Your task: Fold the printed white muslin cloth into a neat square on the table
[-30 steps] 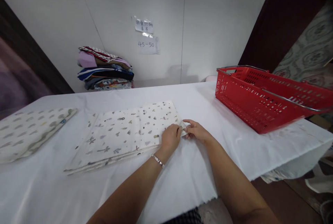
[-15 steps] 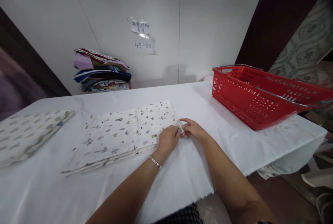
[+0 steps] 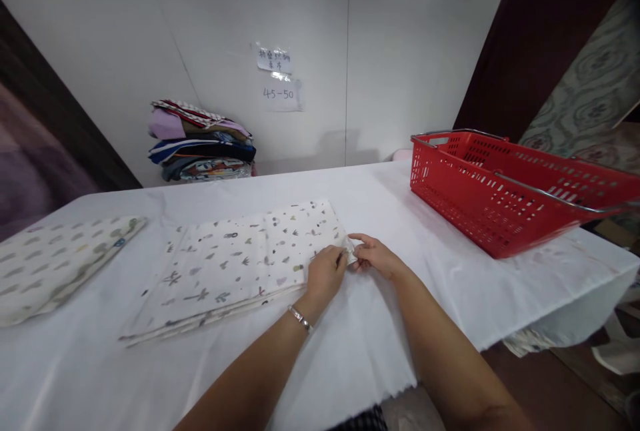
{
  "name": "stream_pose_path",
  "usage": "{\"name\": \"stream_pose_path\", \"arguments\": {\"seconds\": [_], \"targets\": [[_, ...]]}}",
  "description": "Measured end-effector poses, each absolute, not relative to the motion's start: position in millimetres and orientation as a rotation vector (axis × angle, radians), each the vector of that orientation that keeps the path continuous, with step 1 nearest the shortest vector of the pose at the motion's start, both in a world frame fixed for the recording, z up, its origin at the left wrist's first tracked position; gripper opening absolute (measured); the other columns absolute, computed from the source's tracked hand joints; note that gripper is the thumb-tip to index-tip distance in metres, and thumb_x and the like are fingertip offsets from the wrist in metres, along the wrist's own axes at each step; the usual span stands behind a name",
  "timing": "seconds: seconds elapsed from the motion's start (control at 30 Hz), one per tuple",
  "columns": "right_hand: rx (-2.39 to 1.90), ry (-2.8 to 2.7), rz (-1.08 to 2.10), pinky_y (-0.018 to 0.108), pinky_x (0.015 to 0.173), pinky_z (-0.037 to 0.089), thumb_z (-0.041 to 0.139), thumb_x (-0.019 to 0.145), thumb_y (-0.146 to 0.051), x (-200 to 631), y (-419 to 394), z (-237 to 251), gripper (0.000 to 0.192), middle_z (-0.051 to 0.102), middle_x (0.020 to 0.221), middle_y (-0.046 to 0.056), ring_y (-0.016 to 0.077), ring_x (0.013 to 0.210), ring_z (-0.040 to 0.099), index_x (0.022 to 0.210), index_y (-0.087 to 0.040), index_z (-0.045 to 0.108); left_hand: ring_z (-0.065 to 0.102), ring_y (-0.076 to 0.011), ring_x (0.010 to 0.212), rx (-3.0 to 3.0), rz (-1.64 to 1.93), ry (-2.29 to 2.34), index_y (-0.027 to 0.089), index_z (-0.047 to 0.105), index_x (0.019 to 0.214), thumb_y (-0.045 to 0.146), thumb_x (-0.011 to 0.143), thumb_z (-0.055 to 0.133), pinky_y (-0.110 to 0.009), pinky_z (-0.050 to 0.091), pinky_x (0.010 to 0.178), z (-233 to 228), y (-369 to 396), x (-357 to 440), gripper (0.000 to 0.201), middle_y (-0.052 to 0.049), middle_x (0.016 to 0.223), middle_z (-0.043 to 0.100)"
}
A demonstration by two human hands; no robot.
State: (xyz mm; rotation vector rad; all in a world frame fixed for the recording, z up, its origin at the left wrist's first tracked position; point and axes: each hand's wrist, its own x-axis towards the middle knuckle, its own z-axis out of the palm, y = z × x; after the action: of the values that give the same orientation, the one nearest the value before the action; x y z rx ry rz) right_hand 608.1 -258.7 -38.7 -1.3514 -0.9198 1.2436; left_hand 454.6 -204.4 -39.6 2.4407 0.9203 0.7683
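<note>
Left hand [image 3: 326, 275] and right hand [image 3: 377, 259] meet at the near right corner of a folded printed cloth [image 3: 240, 261], each pinching a bit of its bunched fabric between thumb and fingers. That cloth lies flat on the white-covered table [image 3: 125, 384], between its far and near edges. Toward the table's left edge rests a spotted cloth [image 3: 65, 264]; toward its right edge stands a red basket [image 3: 450, 191]. Folded fabrics [image 3: 205, 144] are stacked by the far edge, left of centre.
</note>
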Motion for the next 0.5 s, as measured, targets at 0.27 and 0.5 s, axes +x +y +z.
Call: {"name": "stream_pose_path", "arguments": {"seconds": [0.27, 0.5], "targets": [[-1.281, -0.881, 1.209, 0.025, 0.053, 0.051, 0.056, 0.070, -0.013, 602.3, -258.6, -34.2, 0.054, 0.058, 0.059, -0.005, 0.0126, 0.052, 0.061, 0.122, -0.015, 0.046, 0.052, -0.0142, 0.079, 2.516, 0.743, 0.865, 0.020, 0.057, 0.077, 0.024, 0.088, 0.040, -0.026, 0.037, 0.068, -39.2, -206.7, 453.7, 0.021, -0.001, 0.082, 0.059], [-1.272, -0.831, 1.224, 0.026, 0.055, 0.053, 0.058, 0.068, -0.012, 602.5, -260.4, -33.1, 0.054, 0.058, 0.061, -0.005, 0.0133, 0.055, 0.062, 0.121, -0.015, 0.046, 0.052, -0.0143, 0.079, 2.562, 0.756, 0.864, 0.020, 0.058, 0.079, 0.024, 0.089, 0.040, -0.027, 0.038, 0.068, -35.7, -206.7, 453.2, 0.021, -0.001, 0.082, 0.059]]}}
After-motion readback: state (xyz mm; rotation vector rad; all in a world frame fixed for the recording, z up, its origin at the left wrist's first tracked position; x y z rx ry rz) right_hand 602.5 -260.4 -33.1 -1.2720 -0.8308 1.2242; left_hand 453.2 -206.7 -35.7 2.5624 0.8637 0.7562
